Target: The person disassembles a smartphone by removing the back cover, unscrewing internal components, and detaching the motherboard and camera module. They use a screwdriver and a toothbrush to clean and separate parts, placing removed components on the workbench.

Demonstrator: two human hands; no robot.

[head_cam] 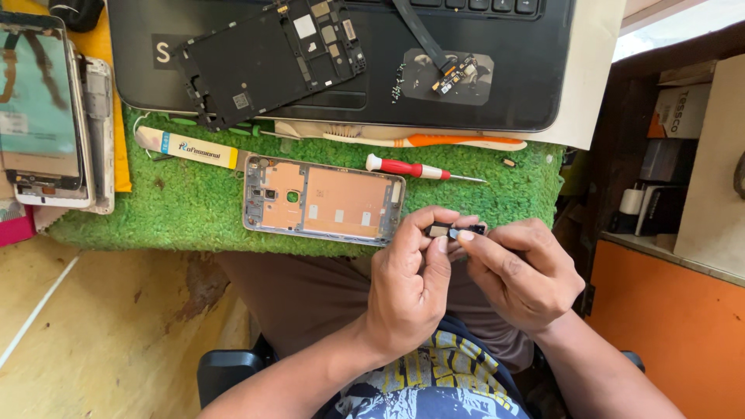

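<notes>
Both bare forearms rose from the lower edge of the view and converged at the centre. The left hand (407,283) was turned back-upward, its fingers curled and its thumb and forefinger pinched together at the tip. The right hand (521,275) faced it, knuckles outward, forefinger extended toward the left thumb so that the fingertips (464,235) of both hands met. Both wrists were held slightly bent inward.
</notes>
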